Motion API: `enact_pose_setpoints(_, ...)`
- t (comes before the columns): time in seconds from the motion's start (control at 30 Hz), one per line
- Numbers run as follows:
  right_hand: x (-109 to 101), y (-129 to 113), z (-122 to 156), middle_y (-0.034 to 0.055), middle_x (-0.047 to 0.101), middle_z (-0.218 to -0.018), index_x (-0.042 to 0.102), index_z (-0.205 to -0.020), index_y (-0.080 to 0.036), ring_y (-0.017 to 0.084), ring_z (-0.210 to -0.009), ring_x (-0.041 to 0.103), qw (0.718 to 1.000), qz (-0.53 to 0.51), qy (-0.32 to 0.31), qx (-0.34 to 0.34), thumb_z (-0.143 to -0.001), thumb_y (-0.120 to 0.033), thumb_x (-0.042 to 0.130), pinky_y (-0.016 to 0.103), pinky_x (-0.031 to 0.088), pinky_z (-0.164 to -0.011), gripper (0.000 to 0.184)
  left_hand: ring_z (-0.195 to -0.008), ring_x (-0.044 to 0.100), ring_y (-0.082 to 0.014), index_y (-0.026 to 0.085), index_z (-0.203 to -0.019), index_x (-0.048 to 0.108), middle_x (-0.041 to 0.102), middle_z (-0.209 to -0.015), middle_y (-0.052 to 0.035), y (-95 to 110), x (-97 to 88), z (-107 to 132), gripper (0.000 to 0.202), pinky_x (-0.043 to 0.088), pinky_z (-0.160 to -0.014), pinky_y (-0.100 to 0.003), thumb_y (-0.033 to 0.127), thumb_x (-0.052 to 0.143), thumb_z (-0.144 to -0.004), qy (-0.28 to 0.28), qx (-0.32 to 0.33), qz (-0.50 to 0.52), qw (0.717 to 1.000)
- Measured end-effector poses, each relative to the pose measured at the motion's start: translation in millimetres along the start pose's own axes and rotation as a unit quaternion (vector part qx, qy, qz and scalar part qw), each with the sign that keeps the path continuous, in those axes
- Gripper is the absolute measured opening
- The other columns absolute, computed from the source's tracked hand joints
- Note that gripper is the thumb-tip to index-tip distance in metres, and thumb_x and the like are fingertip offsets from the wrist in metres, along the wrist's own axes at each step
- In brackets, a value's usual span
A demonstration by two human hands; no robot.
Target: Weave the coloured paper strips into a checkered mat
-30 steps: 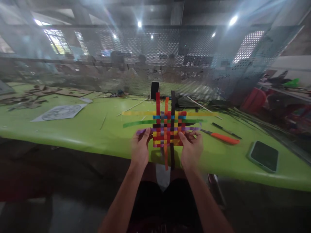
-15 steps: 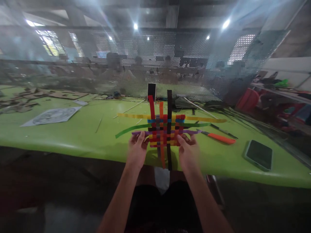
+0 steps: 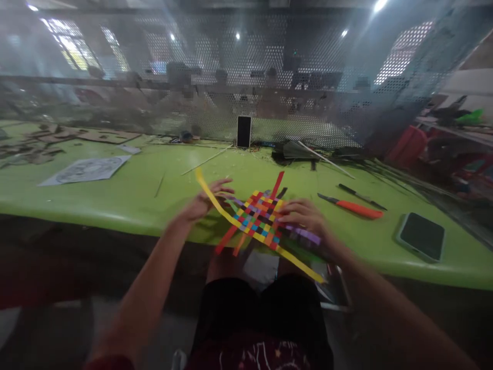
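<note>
A small woven mat point(image 3: 259, 218) of colourful flat strips lies tilted over the near edge of the green table. Long loose ends stick out of it: yellow, red, orange, purple and dark ones. My right hand point(image 3: 304, 213) grips the mat's right side, its fingers bent over the weave and the thumb hidden. At the left, my left hand point(image 3: 208, 199) has its fingers stretched out and apart, close to the purple and green strip ends. A long yellow strip end point(image 3: 211, 195) passes in front of that hand. Whether the left fingertips touch a strip is unclear.
An orange-handled knife point(image 3: 358, 208), a dark slim blade point(image 3: 362, 197) and a phone point(image 3: 421, 236) lie on the right. Another phone point(image 3: 244, 131) stands upright by the mesh screen point(image 3: 185, 110). A printed sheet point(image 3: 87, 169) and brown scraps point(image 3: 80, 134) are at left.
The mat has turned round and tipped flatter, with its yellow strip now nearest me. My left hand has come off its edge, fingers opened; my right hand still grips it. The view has tilted down.
</note>
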State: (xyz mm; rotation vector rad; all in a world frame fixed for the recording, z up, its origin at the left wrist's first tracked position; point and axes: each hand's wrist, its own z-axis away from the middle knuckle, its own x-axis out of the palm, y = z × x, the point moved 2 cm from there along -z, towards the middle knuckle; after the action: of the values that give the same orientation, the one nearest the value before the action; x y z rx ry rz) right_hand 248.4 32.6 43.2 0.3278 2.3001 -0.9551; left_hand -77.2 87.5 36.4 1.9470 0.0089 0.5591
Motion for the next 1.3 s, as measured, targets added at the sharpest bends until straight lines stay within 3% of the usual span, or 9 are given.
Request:
enact_pose_setpoints(0.1, 8, 17, 8, -0.0010, 0.079, -0.113, 0.079, -0.106, -0.039, 0.025, -0.111, 0.068, 0.995, 0.053, -0.087, 0.007, -0.085, -0.026, 0.075, 0.054, 0.045, -0.105, 0.025, -0.077, 0.064, -0.0156, 0.017, -0.074, 0.066, 0.058, -0.067, 0.0054, 13, -23.5, -5, 0.017, 0.054, -0.087, -0.038, 0.001, 0.064, -0.071, 0.034, 0.045, -0.121, 0.991)
enact_pose_setpoints(0.17, 8, 25, 8, -0.0015, 0.077, -0.118, 0.077, -0.113, -0.041, 0.024, -0.112, 0.068, 0.990, 0.047, -0.133, -0.005, -0.089, -0.024, 0.070, 0.053, 0.046, -0.105, 0.030, -0.089, 0.062, -0.0160, 0.019, -0.079, 0.066, 0.059, -0.077, 0.0061, 23, -26.5, 18, 0.019, 0.049, -0.096, -0.038, 0.002, 0.059, -0.077, 0.035, 0.094, -0.181, 0.978)
enact_pose_setpoints(0.23, 5, 30, 4, -0.0014, 0.076, -0.122, 0.074, -0.118, -0.041, 0.023, -0.117, 0.067, 0.985, 0.033, -0.168, -0.013, -0.092, -0.023, 0.067, 0.053, 0.047, -0.106, 0.032, -0.094, 0.062, -0.0199, 0.022, -0.079, 0.071, 0.066, -0.087, 0.0021, 24, -11.5, 56, 0.017, 0.049, -0.097, -0.038, 0.006, 0.066, -0.076, -0.027, 0.124, -0.232, 0.964)
enact_pose_setpoints(0.33, -3, 30, 1, -0.0008, 0.075, -0.125, 0.074, -0.120, -0.040, 0.023, -0.121, 0.065, 0.981, 0.019, -0.191, -0.005, -0.091, -0.024, 0.069, 0.051, 0.047, -0.107, 0.033, -0.094, 0.067, -0.0257, 0.025, -0.085, 0.076, 0.074, -0.089, -0.0039, 6, 32.1, 113, 0.019, 0.052, -0.094, -0.042, 0.009, 0.070, -0.078, -0.241, 0.156, -0.296, 0.911)
enact_pose_setpoints(0.43, -8, 26, 4, -0.0008, 0.075, -0.124, 0.076, -0.117, -0.039, 0.023, -0.119, 0.064, 0.981, 0.006, -0.191, -0.001, -0.086, -0.027, 0.075, 0.049, 0.048, -0.107, 0.033, -0.110, 0.066, -0.0297, 0.026, -0.109, 0.075, 0.075, -0.112, -0.0079, -17, 58.3, 138, 0.040, 0.050, -0.097, -0.045, 0.001, 0.060, -0.082, -0.271, 0.202, -0.399, 0.853)
enact_pose_setpoints(0.7, 9, 29, -16, 0.0017, 0.074, -0.085, 0.077, -0.081, -0.025, 0.020, -0.086, 0.065, 0.986, -0.001, -0.153, 0.062, -0.087, -0.040, 0.074, 0.037, 0.051, -0.083, 0.016, -0.112, 0.065, -0.0303, 0.021, -0.101, 0.078, 0.073, -0.113, -0.0095, -22, 58.1, 129, 0.021, 0.052, -0.094, -0.044, 0.009, 0.064, -0.091, -0.312, 0.243, -0.513, 0.762)
enact_pose_setpoints(0.87, 27, 38, -32, -0.0003, 0.062, -0.071, 0.062, -0.072, -0.020, 0.017, -0.069, 0.054, 0.979, 0.043, -0.179, 0.094, -0.082, -0.029, 0.079, 0.030, 0.042, -0.064, 0.022, -0.110, 0.065, -0.0259, 0.023, -0.109, 0.076, 0.073, -0.111, -0.0058, -19, 58.6, 130, 0.030, 0.055, -0.091, -0.040, 0.004, 0.061, -0.091, -0.316, 0.240, -0.532, 0.748)
enact_pose_setpoints(1.13, 30, 43, -16, 0.0065, 0.067, -0.099, 0.077, -0.103, -0.026, 0.024, -0.098, 0.057, 0.984, 0.087, -0.146, 0.049, -0.090, -0.033, 0.074, 0.043, 0.048, -0.089, 0.015, -0.115, 0.059, -0.0266, 0.019, -0.110, 0.073, 0.069, -0.115, -0.0060, -12, 64.8, 119, 0.023, 0.052, -0.101, -0.045, 0.011, 0.056, -0.096, -0.370, 0.192, -0.542, 0.730)
enact_pose_setpoints(1.3, 30, 45, -15, 0.0084, 0.067, -0.106, 0.081, -0.099, -0.027, 0.026, -0.105, 0.058, 0.984, 0.102, -0.144, 0.033, -0.091, -0.033, 0.073, 0.047, 0.050, -0.095, 0.012, -0.126, 0.053, -0.0271, 0.017, -0.131, 0.063, 0.061, -0.134, -0.0102, -15, 65.8, 109, 0.034, 0.048, -0.109, -0.044, 0.015, 0.056, -0.098, -0.363, 0.191, -0.548, 0.729)
